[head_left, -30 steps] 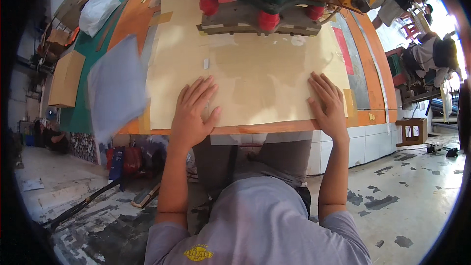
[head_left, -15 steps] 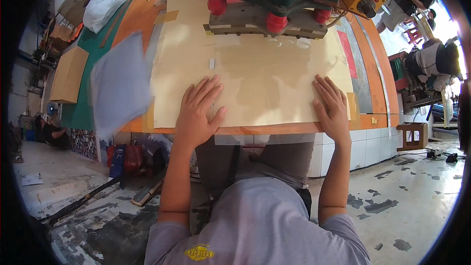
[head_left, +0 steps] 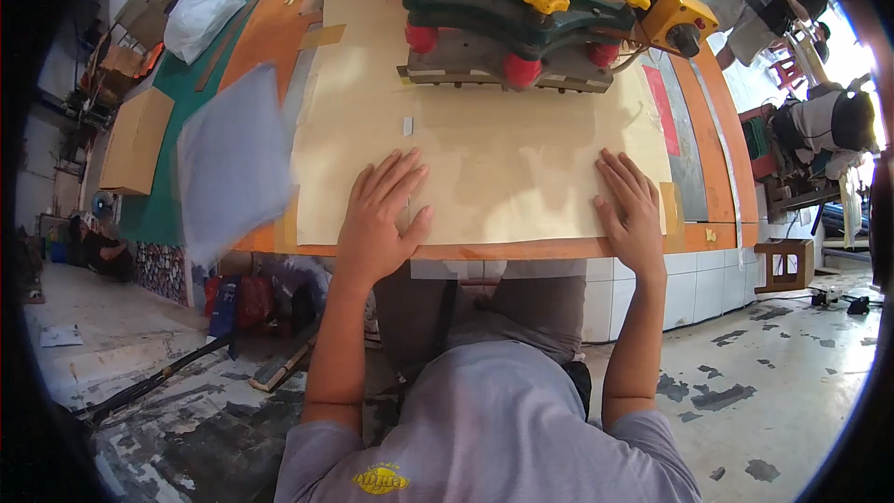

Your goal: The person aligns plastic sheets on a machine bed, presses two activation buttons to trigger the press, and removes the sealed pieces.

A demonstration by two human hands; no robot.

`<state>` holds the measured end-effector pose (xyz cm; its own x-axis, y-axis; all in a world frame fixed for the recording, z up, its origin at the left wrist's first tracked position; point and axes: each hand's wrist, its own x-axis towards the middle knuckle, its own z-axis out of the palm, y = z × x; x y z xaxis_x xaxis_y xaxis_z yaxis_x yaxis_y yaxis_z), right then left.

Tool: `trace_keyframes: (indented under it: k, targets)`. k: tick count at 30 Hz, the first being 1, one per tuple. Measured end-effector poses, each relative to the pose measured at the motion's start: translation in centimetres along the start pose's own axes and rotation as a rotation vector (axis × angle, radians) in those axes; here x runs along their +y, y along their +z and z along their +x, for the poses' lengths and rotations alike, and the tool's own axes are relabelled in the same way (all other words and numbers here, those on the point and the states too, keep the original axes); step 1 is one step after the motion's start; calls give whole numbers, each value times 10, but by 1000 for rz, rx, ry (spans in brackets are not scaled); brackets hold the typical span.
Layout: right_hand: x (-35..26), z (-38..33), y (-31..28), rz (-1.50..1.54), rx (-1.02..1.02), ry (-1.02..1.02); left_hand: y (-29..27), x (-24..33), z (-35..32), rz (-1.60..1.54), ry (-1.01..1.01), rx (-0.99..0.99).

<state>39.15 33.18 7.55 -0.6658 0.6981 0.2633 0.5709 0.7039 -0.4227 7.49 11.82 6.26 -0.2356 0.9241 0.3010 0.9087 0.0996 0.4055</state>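
1. The left hand (head_left: 378,224) and right hand (head_left: 635,219) rest palm-down, fingers slightly spread, on the tan sheet (head_left: 512,163).
2. The sheet lies on the orange desk (head_left: 559,249), near edge running left-right; green machine head (head_left: 475,6) overhead, long axis unclear.

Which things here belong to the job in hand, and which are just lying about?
Likely in the job:
- cream sheet, left hand and right hand flat on its near part
- green machine head, over its far part

Apparently lying about:
- white bag
- cardboard box
- translucent sheet at left, untouched; role unclear
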Motion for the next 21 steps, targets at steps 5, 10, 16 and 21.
trace_keyframes:
  k: [5,10,16,21]
  targets:
    - [0,1,-1,-9,7,-11,-1,0,1,2,-2,7]
    - [-1,2,0,-5,4,0,-2,1,2,3,-7,1]
    - [-1,-4,2,-3,36,-4,-4,1,-5,1,1,27]
    - [8,-27,5,7,222,17,4,-1,-32,-26,-7,189]
